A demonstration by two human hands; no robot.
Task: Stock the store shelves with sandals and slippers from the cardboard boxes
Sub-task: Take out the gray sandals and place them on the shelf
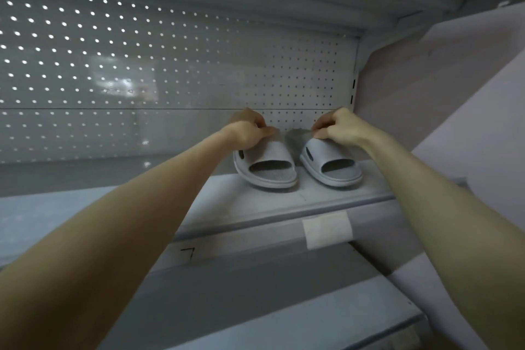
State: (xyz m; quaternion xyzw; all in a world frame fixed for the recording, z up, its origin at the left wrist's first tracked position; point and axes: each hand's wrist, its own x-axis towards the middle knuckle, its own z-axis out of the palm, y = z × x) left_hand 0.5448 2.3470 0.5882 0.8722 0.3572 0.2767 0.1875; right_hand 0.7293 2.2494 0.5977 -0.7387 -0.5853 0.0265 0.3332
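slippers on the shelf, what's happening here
A person is setting a pair of pale grey slide slippers near the right end of a shelf. The left hand grips the raised heel end of the left slipper, and the right hand grips the right slipper the same way. Both toe ends rest on the shelf, side by side but apart, in front of the pegboard back panel.

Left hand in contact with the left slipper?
Touching. Head view: the left hand grips the rear end of the left slipper, fingers curled over it.
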